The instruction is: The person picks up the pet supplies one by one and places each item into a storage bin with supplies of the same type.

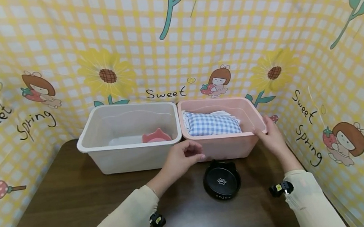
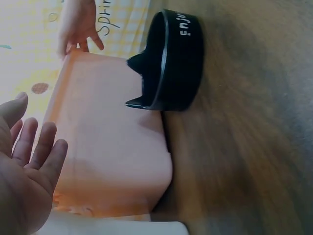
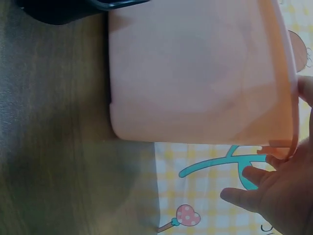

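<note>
At its right front corner, my right hand (image 1: pixel 273 138) grips the rim of a pink plastic bin (image 1: pixel 226 148), thumb at the front and fingers along the side. Inside that bin lies a blue-and-white checked cushion (image 1: pixel 212 123) with white cloth behind it. My left hand (image 1: pixel 181 156) hovers before the place where the two bins meet, its fingers loosely bent and holding nothing; the left wrist view shows its bare palm. Just in front of the pink bin stands a black pet bowl (image 1: pixel 222 181) with cat ears and a paw print.
Left of the pink bin, side by side with it, is a white bin (image 1: pixel 132 159). A pink cat-eared bowl (image 1: pixel 156 135) sits in it. Both bins stand on a dark wooden table (image 1: pixel 77 211), against a yellow checked cloth (image 1: pixel 162 66) that hangs behind and at both sides.
</note>
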{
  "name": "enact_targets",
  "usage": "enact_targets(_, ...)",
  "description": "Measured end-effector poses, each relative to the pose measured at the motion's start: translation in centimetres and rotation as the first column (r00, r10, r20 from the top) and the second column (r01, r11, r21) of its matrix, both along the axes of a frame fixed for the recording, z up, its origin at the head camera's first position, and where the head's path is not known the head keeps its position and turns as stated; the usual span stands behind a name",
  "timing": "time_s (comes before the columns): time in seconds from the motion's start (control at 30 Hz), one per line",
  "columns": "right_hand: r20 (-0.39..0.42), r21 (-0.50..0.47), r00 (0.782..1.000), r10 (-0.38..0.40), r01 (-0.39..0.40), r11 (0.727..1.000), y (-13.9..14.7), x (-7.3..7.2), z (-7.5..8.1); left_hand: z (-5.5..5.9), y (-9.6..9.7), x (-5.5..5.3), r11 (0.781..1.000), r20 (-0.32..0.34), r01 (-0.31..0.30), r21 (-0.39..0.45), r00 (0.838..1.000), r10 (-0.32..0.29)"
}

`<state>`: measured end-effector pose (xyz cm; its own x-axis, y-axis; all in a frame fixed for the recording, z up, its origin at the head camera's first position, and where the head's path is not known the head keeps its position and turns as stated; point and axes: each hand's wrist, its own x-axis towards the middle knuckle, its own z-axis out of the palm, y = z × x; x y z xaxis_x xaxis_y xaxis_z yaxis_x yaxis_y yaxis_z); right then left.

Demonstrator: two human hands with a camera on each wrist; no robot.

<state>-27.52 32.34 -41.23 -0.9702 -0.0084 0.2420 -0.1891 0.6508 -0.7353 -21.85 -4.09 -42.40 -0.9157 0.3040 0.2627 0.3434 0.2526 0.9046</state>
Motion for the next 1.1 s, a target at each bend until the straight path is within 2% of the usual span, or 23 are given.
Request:
enact_targets(0.17,0.038,0.023,0.999,-0.023,0.023,0.999,0.4,0.1,-0.4,-1.5,0.7,0.0,0.999,0.019,0.032,-0.032,0.999,-0.031)
enact_targets(0.23,0.048,0.007,0.999,-0.017,0.017,1.000,0.6,0.2,-0.5,-2.1,1.1,-0.1,0.998,0.036,0.046,-0.039,0.998,-0.044)
enact_targets(0.37,0.017,-0.052,0.999,0.027,-0.026,0.998,0.6,0.1,-0.7,-3.1,1.5,-0.3,0.998,0.053,0.054,-0.031,0.997,-0.052)
enact_targets(0.43,0.020,-0.096,0.999,0.046,-0.044,0.994,0.3,0.3,-0.4,-3.6,1.6,-0.5,0.998,0.059,0.041,-0.037,0.998,-0.039)
enact_targets(0.6,0.036,-0.191,0.999,0.041,-0.033,0.981,-0.2,-0.1,-0.9,-4.9,1.9,-0.8,0.994,0.067,-0.038,-0.107,0.997,0.045)
enact_targets(0.7,0.039,-0.205,0.999,0.035,-0.026,0.978,-0.5,-0.5,-1.3,-5.7,1.9,-0.7,0.988,0.067,-0.071,-0.138,0.994,0.081)
enact_targets(0.9,0.059,-0.171,0.998,-0.010,0.020,0.985,-0.5,-0.4,-1.2,-6.7,2.3,-1.1,0.986,0.089,-0.069,-0.154,0.993,0.084)
enact_targets(1.1,0.064,-0.158,0.997,-0.041,0.051,0.986,-0.2,-0.4,-1.4,-7.3,3.4,-1.9,0.986,0.105,-0.057,-0.160,0.992,0.075)
